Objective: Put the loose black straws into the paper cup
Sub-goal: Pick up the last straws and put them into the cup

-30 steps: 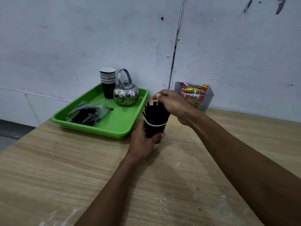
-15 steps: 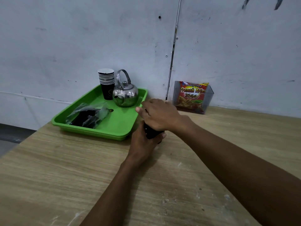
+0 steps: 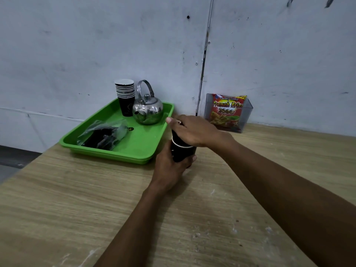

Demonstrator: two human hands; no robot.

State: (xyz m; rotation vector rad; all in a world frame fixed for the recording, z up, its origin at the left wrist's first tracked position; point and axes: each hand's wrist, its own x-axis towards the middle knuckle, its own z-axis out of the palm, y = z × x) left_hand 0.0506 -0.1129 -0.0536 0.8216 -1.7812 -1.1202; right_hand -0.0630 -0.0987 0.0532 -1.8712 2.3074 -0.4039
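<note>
Fingers (image 3: 189,159) of the left hand (image 3: 169,168) curl round the lower wall of the paper cup (image 3: 182,152), holding it upright on the bench (image 3: 96,209) just beside the tray's near right corner. The right hand (image 3: 194,132) lies over the cup's mouth, palm down with fingers bent over the top — whether they pinch any straws or only press on them I cannot tell. The straws (image 3: 175,134) themselves are almost wholly hidden; only a sliver of black shows between the rim and the covering hand.

By my reading the task is near its end: no loose straws lie on the bench, and the covering hand looks to be seating or levelling the bundle. What may be left is letting go.

The green tray (image 3: 142,151) holds a stack of cups (image 3: 125,97), a steel kettle (image 3: 148,107) and a clear bag (image 3: 105,134) of dark items — more straws or not, I cannot say. A clear box (image 3: 246,114) by the wall holds a snack packet (image 3: 227,110).
</note>
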